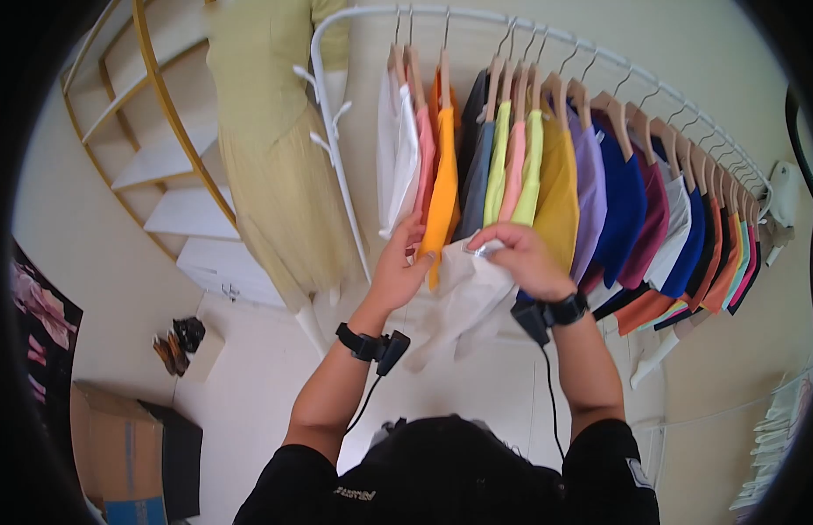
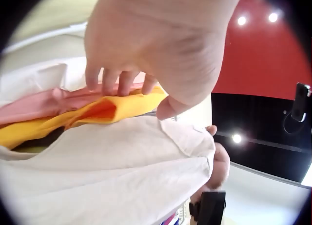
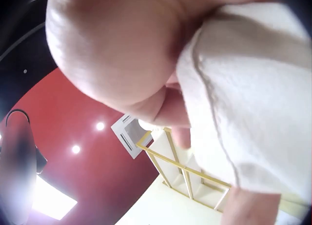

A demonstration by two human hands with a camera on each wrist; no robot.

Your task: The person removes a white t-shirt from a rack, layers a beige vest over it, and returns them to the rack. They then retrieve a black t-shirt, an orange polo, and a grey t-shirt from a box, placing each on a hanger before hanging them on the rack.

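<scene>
My right hand grips the edge of a white garment, which hangs down below it. Close up in the right wrist view, a seam runs along the white cloth beside the hand. A small shiny patch shows on the garment near the fingertips in the head view. My left hand is at the lower end of an orange shirt, the thumb on its near side and the fingers on the far side. In the left wrist view these fingers are spread and fairly straight over the orange cloth.
A white rail carries many coloured shirts on wooden hangers. To its left stand a mannequin in a yellow dress and a gold-framed shelf. A cardboard box and a pair of brown shoes are at the lower left.
</scene>
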